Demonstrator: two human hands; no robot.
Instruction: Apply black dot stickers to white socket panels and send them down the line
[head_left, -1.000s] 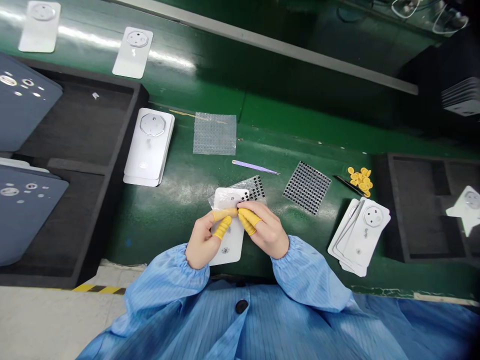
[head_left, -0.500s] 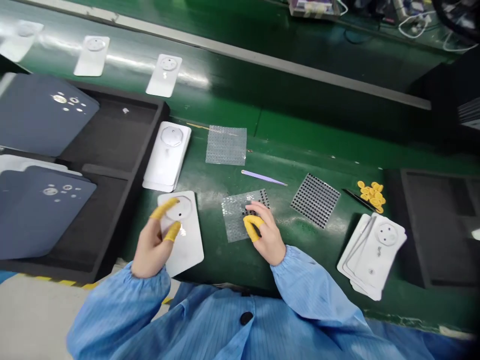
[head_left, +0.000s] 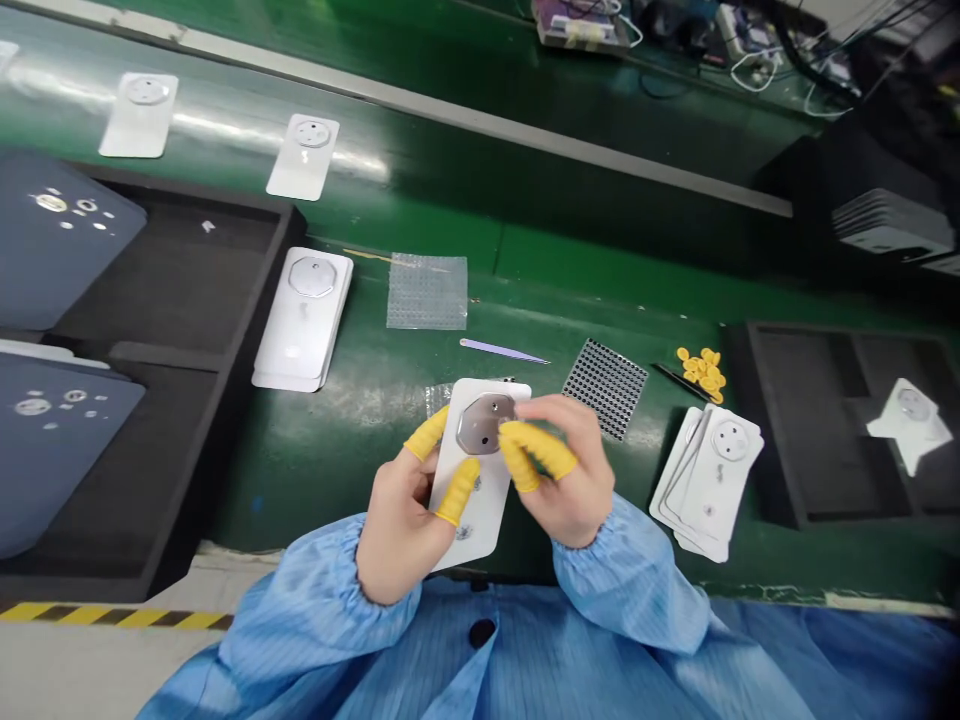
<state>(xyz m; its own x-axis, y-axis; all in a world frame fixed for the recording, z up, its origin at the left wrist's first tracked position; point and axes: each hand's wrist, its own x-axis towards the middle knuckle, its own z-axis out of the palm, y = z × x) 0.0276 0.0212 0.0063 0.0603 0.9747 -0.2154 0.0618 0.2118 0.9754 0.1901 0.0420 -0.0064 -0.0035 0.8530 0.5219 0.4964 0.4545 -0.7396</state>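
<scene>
My left hand (head_left: 405, 525) grips a white phone back cover (head_left: 480, 520) by its left side, with yellow finger cots on the thumb and a finger. The cover is lifted in front of me, its octagonal camera area at the top showing small dark holes. At the right edge of that area, my right hand (head_left: 574, 475) has its fingertips pinched together. Whatever is between them is too small to name. Behind the cover, a clear sheet (head_left: 439, 400) with black dots is mostly hidden. A sheet of black dots (head_left: 606, 388) lies farther right.
Purple tweezers (head_left: 502, 350) and a clear bubbled sheet (head_left: 427, 292) lie beyond my hands. Stacked white covers (head_left: 300, 335) stand left, beside a black tray (head_left: 202, 310). On the right are more covers (head_left: 712, 490), yellow finger cots (head_left: 701, 372), a black pen-like tool (head_left: 679, 382) and another tray (head_left: 817, 490).
My left hand has picked up the cover from the table and carried it right, over the dotted sheet. My right hand has left that sheet and now meets the cover's camera area.
</scene>
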